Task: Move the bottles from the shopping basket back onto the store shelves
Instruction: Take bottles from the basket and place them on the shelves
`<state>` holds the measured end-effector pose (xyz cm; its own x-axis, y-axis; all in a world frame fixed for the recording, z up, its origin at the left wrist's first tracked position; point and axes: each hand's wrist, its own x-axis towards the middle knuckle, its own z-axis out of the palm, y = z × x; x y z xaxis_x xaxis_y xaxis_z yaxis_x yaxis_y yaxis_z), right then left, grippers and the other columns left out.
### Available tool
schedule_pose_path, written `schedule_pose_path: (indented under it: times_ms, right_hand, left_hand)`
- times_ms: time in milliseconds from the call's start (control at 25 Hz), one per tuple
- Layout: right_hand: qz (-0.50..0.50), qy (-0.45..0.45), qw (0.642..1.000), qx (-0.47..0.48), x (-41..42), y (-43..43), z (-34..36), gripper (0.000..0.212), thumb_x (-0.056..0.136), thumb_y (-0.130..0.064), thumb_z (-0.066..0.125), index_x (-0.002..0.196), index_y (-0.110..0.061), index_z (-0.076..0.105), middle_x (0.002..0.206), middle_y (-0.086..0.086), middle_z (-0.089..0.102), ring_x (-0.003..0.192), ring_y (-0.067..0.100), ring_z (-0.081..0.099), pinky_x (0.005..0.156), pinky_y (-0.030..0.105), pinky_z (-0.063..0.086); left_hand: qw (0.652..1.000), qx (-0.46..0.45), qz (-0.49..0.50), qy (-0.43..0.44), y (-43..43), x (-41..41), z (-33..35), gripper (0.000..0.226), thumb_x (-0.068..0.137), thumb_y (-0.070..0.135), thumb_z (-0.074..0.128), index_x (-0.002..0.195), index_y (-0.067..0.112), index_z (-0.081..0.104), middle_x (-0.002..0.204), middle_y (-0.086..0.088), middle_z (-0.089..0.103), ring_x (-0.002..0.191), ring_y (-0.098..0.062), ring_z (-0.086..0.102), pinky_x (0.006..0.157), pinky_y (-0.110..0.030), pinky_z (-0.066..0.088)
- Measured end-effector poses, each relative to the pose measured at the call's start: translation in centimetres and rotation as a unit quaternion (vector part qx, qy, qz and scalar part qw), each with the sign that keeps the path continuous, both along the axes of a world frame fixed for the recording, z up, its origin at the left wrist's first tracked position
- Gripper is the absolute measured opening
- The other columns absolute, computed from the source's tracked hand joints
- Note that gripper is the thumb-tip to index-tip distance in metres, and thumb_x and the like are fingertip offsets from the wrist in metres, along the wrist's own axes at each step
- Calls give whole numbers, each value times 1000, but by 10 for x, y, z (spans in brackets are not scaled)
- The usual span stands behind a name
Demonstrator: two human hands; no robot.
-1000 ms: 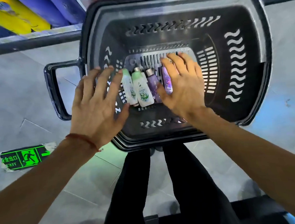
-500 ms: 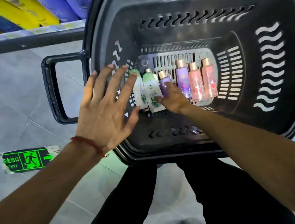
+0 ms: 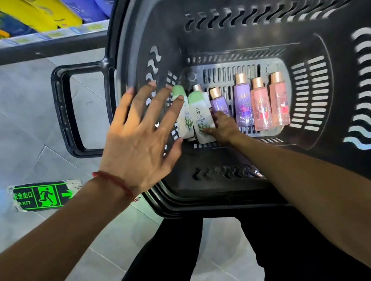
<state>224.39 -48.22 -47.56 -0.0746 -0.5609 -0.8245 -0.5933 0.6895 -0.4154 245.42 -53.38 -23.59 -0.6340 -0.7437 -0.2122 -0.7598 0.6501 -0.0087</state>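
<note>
A black plastic shopping basket (image 3: 185, 205) stands on the floor below me. Lying side by side on its bottom are two white bottles with green caps (image 3: 200, 114), a small purple bottle (image 3: 218, 101), a taller purple bottle (image 3: 243, 106) and two pink bottles (image 3: 261, 106). My right hand (image 3: 224, 128) reaches deep inside. Its fingers curl around the lower end of the small purple bottle, and its thumb rests on the neighbouring white bottle. My left hand (image 3: 139, 140) hovers over the basket's left rim with its fingers spread, holding nothing.
The basket's side handle (image 3: 65, 110) sticks out to the left. A store shelf edge (image 3: 37, 50) with yellow and blue packages runs along the top left. A green exit sticker (image 3: 43, 195) lies on the grey tiled floor. My legs are below the basket.
The view has moved closer to the basket. My right hand went from hovering above the bottles down onto the small purple bottle, uncovering the taller purple and pink bottles. My left hand stays spread.
</note>
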Motion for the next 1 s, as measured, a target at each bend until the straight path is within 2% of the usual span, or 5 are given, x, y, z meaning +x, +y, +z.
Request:
schedule_pose_path:
  times_ms: [320, 480, 600, 920, 1000]
  right_hand:
    - [-20, -62, 995, 81, -12, 2, 19, 43, 102, -26, 66, 136, -2, 58, 134, 15, 64, 126, 32, 61, 107, 38, 49]
    - [-65, -83, 991, 80, -28, -5, 63, 42, 104, -17, 60, 141, 0, 47, 134, 16, 61, 124, 30, 59, 95, 33, 49]
    - [-67, -120, 989, 51, -41, -21, 103, 51, 105, -9, 56, 151, -8, 34, 141, 10, 56, 132, 25, 53, 114, 39, 44]
    - [-55, -179, 979, 77, -86, -6, 179, 63, 104, -33, 53, 154, -11, 20, 156, 10, 45, 142, 29, 46, 121, 52, 37]
    - [-103, -184, 976, 60, -92, 10, 194, 48, 108, -26, 50, 146, -9, 27, 144, 7, 52, 134, 26, 52, 118, 47, 43]
  left_hand:
    - [999, 32, -8, -27, 7, -16, 0, 67, 97, 49, 50, 153, 14, 41, 155, -13, 43, 148, -38, 33, 123, -56, 23]
    - [998, 53, 1, -24, 15, -31, 11, 67, 97, 50, 48, 154, 16, 39, 157, -10, 41, 151, -35, 28, 124, -54, 20]
    - [998, 59, 5, -7, 19, -42, 23, 66, 96, 47, 50, 154, 16, 41, 157, -9, 41, 150, -35, 29, 124, -53, 22]
    - [996, 79, 38, 6, 23, -61, 35, 66, 96, 47, 53, 154, 17, 40, 158, -9, 40, 149, -34, 30, 122, -54, 27]
    - [994, 91, 58, 2, 24, -64, 32, 66, 96, 47, 54, 154, 17, 40, 158, -9, 39, 149, -34, 29, 122, -54, 27]
